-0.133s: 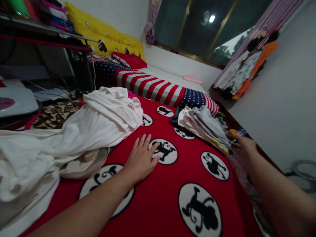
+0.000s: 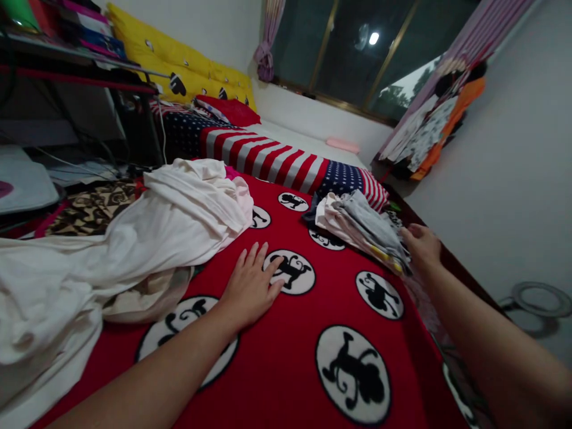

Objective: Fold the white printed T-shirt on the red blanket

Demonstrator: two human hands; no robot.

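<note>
Here the left hand [image 2: 251,286] lies flat and empty on the red blanket [image 2: 286,357], palm down, its fingers spread a little and their tips at the edge of one of the white circles printed with a black monkey figure. The right hand [image 2: 421,245] is out at the blanket's right edge, touching the near side of a stack of folded clothes [image 2: 360,227] — its fingers curl against the pile, but whether they actually grip any cloth cannot be told from this angle. The stack is pale, grey and cream with a strip of yellow low down, and it sits on the blanket just in front of a stars-and-stripes cover [image 2: 277,158]. To the left of the left hand, close by but not touching it, a heap of loose white garments [image 2: 134,238] sprawls across the blanket. Beyond the striped cover lie yellow cushions [image 2: 179,65] against the wall — and above them a dark window [image 2: 348,53] with a curtain tied back at its side.
</note>
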